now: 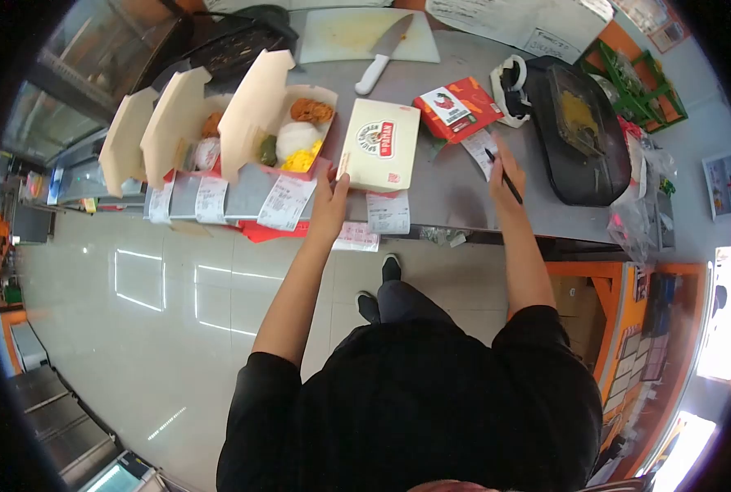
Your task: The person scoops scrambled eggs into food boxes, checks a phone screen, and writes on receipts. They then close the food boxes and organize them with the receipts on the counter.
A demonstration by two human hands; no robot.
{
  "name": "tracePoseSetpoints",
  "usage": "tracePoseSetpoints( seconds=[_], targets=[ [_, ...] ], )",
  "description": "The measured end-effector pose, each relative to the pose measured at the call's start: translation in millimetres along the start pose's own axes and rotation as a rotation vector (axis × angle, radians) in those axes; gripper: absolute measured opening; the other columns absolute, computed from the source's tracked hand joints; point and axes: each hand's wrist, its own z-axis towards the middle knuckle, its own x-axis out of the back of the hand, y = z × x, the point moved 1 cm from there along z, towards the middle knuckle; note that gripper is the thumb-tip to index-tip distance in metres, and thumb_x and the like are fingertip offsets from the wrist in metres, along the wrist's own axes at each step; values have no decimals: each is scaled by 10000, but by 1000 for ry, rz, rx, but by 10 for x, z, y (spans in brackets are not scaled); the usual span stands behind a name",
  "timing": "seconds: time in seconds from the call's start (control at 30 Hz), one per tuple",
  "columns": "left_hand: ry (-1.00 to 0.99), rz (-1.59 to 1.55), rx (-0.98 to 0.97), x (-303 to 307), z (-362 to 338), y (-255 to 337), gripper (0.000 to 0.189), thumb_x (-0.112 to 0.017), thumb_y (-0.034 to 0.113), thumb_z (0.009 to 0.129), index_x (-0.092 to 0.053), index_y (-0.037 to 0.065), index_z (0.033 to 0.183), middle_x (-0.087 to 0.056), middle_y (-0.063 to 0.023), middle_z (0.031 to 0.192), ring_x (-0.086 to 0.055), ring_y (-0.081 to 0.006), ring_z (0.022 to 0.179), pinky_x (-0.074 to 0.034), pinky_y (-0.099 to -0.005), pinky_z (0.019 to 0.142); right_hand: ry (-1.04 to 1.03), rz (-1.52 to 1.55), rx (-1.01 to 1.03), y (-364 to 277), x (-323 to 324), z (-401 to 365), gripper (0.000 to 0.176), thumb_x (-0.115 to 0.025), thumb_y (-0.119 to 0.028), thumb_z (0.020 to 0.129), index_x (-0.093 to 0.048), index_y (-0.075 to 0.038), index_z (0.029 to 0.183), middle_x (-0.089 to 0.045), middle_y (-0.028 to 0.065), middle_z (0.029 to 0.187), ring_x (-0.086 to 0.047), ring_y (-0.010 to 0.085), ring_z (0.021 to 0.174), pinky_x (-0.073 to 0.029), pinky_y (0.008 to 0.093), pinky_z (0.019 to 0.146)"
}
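Note:
My right hand (506, 174) is closed around a black pen (512, 188), its tip over a printed receipt (479, 152) that sticks out from under a red box (457, 110). At the lower left corner of a closed cream food box (380, 146), my left hand (331, 199) grips the edge, with some fingers hidden between this box and its neighbour. That neighbour is an open meal box (256, 115) with fried chicken (311, 110), white rice (297, 143) and yellow egg-like pieces (301, 157). Another receipt (388, 213) hangs below the cream box.
Two more open boxes (179, 123) (126, 143) stand at the left, receipts (211, 200) under them. A knife (385, 52) rests partly on a cutting board (320, 37). At right are a tape dispenser (510, 90), a black tray (577, 184) and a green basket (660, 92).

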Motion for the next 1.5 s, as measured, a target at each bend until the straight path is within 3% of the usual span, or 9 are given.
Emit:
tracePoseSetpoints(
  seconds=[0.03,0.13,0.23,0.37,0.43,0.53,0.63,0.9,1.5],
  targets=[
    [45,57,22,-53,100,15,595,-561,279,949,-345,-33,1408,-467,-231,1376,-498,-304,1225,-390,-379,1017,103,154,-243,13,-38,105,60,-588,-39,859,-566,-27,913,-627,203,963,-655,300,818,-512,375,721],
    [69,195,-175,-154,237,-59,688,-663,205,867,-334,-28,1424,-429,-244,1415,-460,-325,1279,-350,-388,1064,241,-44,171,394,-355,248,260,-640,-49,842,-572,34,1079,-484,243,1307,-545,339,1137,-451,354,940],
    [58,134,-326,-277,209,-98,703,-714,115,798,-389,-9,1410,-438,-227,1414,-428,-321,1308,-323,-392,1091,219,41,-83,549,-639,232,396,-669,-80,843,-354,-34,1078,-326,303,1444,-472,420,1228,-422,457,976],
    [8,266,-252,-311,180,-144,684,-710,128,803,-406,5,1404,-456,-201,1395,-438,-322,1293,-331,-383,1081,94,49,-42,493,-578,209,552,-719,-76,796,-257,-55,1097,-222,316,1496,-451,456,1239,-402,491,996],
    [39,259,-177,-346,175,-129,672,-702,119,809,-409,6,1402,-460,-205,1383,-447,-323,1282,-333,-379,1077,80,-23,51,355,-476,319,759,-776,-90,694,-366,37,1319,-379,270,1383,-413,446,1248,-391,474,1006],
    [50,293,-149,-413,148,-35,664,-675,79,811,-394,-2,1408,-446,-203,1396,-445,-305,1284,-334,-370,1080,5,44,-27,341,-483,419,572,-739,-73,760,-263,-68,1078,-225,309,1498,-382,495,1271,-326,533,1041],
    [69,315,-149,-413,167,-98,677,-651,34,802,-367,-29,1413,-404,-194,1427,-418,-290,1304,-332,-366,1085,168,280,-37,508,-600,388,747,-753,-71,698,-360,0,1329,-403,267,1371,-408,428,1255,-349,457,1030],
    [8,607,-184,-313,163,-273,1011,-861,39,562,-311,-11,1409,-411,-197,1362,-420,-340,1272,-339,-410,1078,237,203,-287,525,-825,471,605,-774,-72,726,-329,-23,1134,-357,197,1359,-411,323,1206,-388,408,974],
    [-158,757,-248,-850,576,57,843,-832,89,636,-379,2,1341,-417,-261,1379,-418,-414,1265,-309,-515,998,-40,347,-480,911,470,-305,527,-704,-47,800,-265,-111,1084,-285,190,1459,-319,335,1343,-221,444,1130]
  ],
)
